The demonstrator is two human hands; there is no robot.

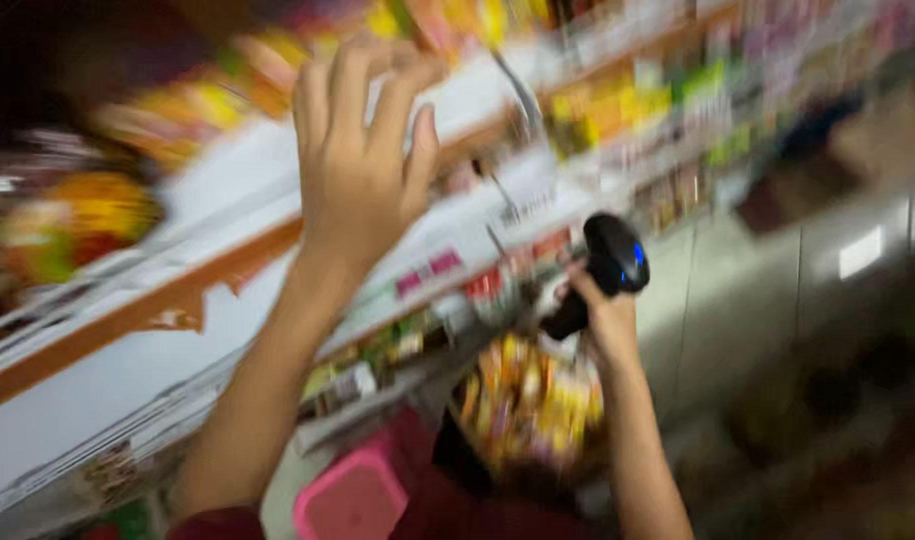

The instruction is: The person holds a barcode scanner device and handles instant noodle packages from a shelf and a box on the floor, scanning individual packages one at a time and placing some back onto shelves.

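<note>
The picture is badly blurred by motion. My left hand (pixel 363 150) is raised with fingers together and slightly curled, reaching up against a white shelf edge (pixel 228 170) under yellow and orange packets (pixel 193 105); it seems to hold nothing. My right hand (pixel 600 315) grips a black handheld scanner (pixel 608 265) with a blue light, its head turned toward the shelves. Under that hand hang yellow and orange snack packets (pixel 533 395).
Store shelves (pixel 458 235) with coloured packets and small price tags run from lower left to upper right. A pink box-like thing (pixel 350 497) sits low in front of me. A grey tiled floor (pixel 758 300) and dark shapes lie at the right.
</note>
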